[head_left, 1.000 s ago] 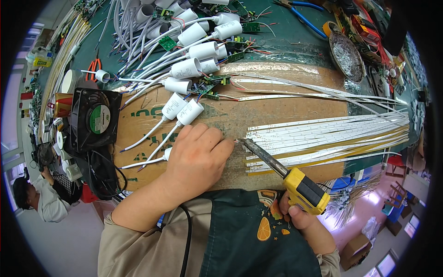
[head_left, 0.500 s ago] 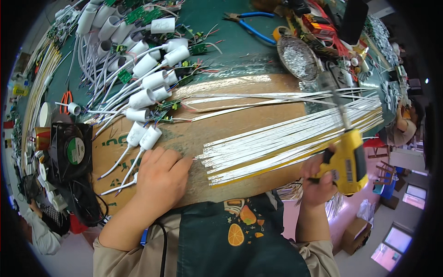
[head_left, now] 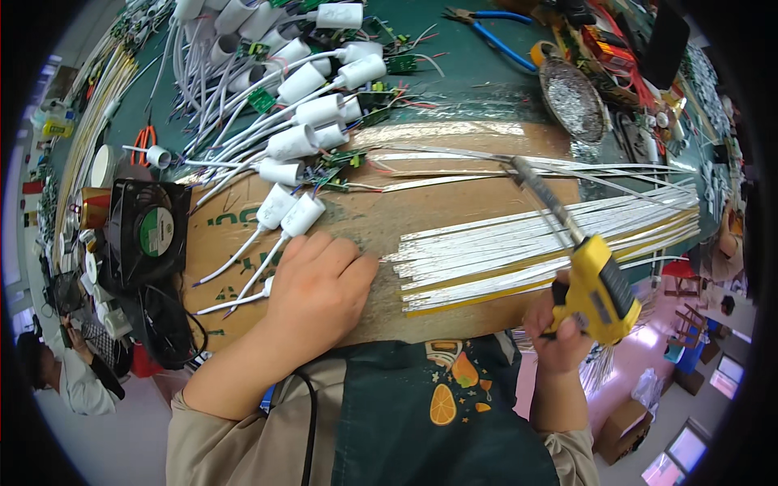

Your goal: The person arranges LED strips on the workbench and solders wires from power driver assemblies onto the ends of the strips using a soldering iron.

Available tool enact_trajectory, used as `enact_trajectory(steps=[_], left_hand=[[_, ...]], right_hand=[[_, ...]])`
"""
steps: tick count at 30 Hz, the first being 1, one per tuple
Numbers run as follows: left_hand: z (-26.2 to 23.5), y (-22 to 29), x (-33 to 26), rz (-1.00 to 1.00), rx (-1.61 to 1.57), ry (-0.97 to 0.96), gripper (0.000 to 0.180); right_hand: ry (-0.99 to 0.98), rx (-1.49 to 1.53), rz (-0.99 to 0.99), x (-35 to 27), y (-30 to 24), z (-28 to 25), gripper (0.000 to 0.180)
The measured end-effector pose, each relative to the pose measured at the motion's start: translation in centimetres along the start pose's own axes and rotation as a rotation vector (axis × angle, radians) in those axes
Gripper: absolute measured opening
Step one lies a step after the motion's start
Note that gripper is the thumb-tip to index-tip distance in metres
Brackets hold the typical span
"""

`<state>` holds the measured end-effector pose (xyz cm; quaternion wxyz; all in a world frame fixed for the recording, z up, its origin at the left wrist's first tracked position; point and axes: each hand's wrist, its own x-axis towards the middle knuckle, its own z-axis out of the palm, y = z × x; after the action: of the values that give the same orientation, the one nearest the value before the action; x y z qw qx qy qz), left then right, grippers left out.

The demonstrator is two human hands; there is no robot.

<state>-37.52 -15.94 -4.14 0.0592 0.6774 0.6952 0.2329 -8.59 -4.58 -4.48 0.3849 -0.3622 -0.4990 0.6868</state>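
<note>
1. The right hand (head_left: 559, 328) is wrapped tight around the yellow grip of a soldering gun (head_left: 596, 283), held out past the near right corner of the cardboard sheet (head_left: 454, 212). The gun's long metal barrel slants up and to the left, crossing above the LED strips (head_left: 551, 247), and its tip sits near the far edge of the cardboard.
2. The left hand (head_left: 318, 296) lies flat, palm down, on the cardboard with its fingers loosely together. Its fingertips are just beside the left ends of the LED strips; whether they touch the nearest strip cannot be told.
3. The LED strips lie as a fanned bundle, their left ends roughly lined up at mid-sheet. Their right ends run off the cardboard's right edge, spreading as they go.
4. White lamp sockets (head_left: 304, 142) with trailing white leads and small green circuit boards crowd the far left of the bench. Two sockets lie just beyond the left hand's knuckles.
5. A black cooling fan (head_left: 146, 231) stands against the cardboard's left edge, with tangled black cable below it.
6. Bare cardboard shows between the left hand and the far strips; that is the widest free patch.
7. On the green bench top (head_left: 470, 81) beyond the cardboard lie blue-handled pliers (head_left: 494, 40) and a round metal dish (head_left: 571, 97).
8. A person in white sits at the lower left, well apart.
</note>
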Motion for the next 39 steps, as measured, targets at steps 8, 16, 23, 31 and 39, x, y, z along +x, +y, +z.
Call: enact_trajectory(steps=[8,16,23,31,39], left_hand=[[-0.1,-0.1,-0.2,0.021,0.024,0.010,0.024],[0.2,0.0,-0.1,0.009,0.020,0.011,0.019],[0.8,-0.2,0.0,0.015,0.009,0.047,0.017],[1.1,0.1,0.0,-0.019,0.030,0.058,0.015],[1.2,0.2,0.2,-0.012,0.042,0.062,0.016]], right_hand=[[-0.417,-0.173,0.127,-3.8,2.2,-0.5,0.026],[-0.471,-0.172,0.288,-5.5,3.0,-1.4,0.023],[-0.440,-0.117,0.320,-5.8,3.2,-1.4,0.043],[-0.425,-0.145,0.357,-5.9,3.1,-1.4,0.039],[-0.519,-0.293,0.314,-5.5,3.1,-1.7,0.021]])
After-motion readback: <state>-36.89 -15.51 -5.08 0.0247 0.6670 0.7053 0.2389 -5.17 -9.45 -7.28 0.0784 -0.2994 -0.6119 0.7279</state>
